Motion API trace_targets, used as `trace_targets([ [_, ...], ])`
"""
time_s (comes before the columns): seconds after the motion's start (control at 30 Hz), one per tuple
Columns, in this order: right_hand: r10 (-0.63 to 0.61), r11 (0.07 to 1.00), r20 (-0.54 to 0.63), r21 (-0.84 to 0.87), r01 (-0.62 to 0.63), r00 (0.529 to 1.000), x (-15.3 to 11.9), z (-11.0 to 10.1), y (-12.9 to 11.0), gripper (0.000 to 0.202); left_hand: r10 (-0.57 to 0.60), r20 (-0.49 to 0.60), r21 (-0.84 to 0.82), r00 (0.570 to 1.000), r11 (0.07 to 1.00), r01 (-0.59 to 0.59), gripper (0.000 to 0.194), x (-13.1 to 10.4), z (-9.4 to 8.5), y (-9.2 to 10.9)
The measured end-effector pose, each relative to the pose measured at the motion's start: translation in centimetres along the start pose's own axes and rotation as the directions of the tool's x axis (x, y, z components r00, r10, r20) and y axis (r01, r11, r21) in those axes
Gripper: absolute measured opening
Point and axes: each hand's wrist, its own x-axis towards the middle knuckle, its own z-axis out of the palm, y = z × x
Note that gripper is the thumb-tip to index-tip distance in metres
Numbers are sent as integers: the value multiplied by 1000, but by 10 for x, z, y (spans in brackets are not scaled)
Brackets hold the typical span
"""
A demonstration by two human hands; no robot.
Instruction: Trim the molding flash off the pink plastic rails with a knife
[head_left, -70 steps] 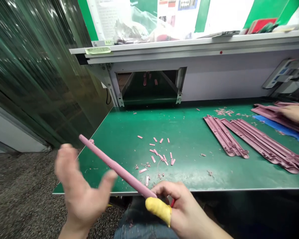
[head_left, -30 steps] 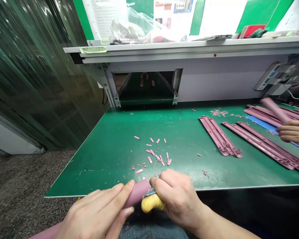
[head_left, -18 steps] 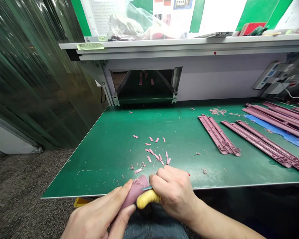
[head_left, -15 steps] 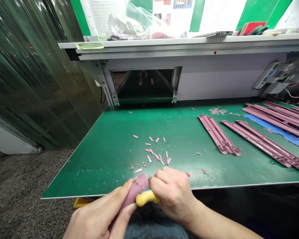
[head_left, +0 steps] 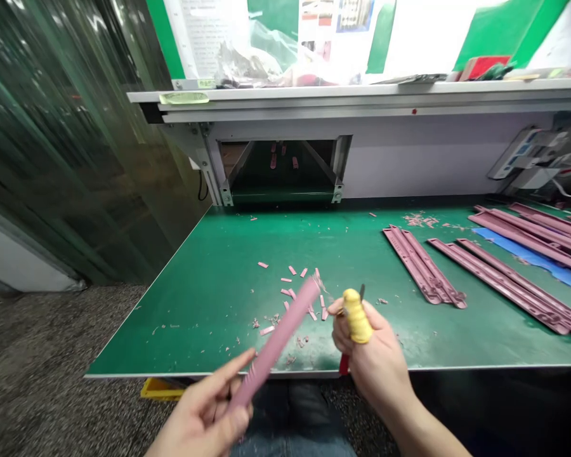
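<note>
My left hand (head_left: 204, 406) is closed around the lower end of a long pink plastic strip (head_left: 280, 336), tilted up and away to the right. Its far end, slightly blurred, has thin curled shavings on it. To the right, my right hand (head_left: 371, 343) grips a knife (head_left: 344, 364); a red end sticks out below the fist and a dark blade tip shows above. A ridged yellow covering (head_left: 358, 320) sits where the thumb is. The right fingertips are close to the strip's far end, beside the shavings. Small pink offcuts (head_left: 267, 331) lie behind the strip on the green table (head_left: 181, 317).
Several pink strips (head_left: 421, 266) lie at the right, some on a blue sheet (head_left: 528, 254). A dark conveyor belt (head_left: 285, 184) carrying small pink pieces runs through an opening at the back. A shelf (head_left: 314, 95) spans above. A yellow bin (head_left: 162, 389) shows under the table's front edge.
The knife hand has come off the strip and moved right and up. The strip, earlier end-on and low, is now raised and shows its length. The view has shifted slightly.
</note>
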Motion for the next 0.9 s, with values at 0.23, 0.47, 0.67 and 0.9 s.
trace_targets([
  [0.23, -193, 777, 611, -382, 499, 768, -40, 39, 20, 49, -97, -190, -427, 977, 904, 7, 28, 48, 21, 40],
  [0.47, -208, 531, 567, -619, 579, 797, -37, 58, 32, 64, -43, -151, -556, 988, 830, -49, 24, 51, 37, 39],
  [0.67, -368, 403, 684, -493, 771, 630, -39, 52, 31, 54, -26, -151, -603, 988, 795, -71, 22, 53, 38, 38],
  [0.9, -314, 650, 589, -438, 621, 745, -38, 47, 26, 65, -34, -25, -709, 999, 705, 6, 29, 55, 30, 45],
])
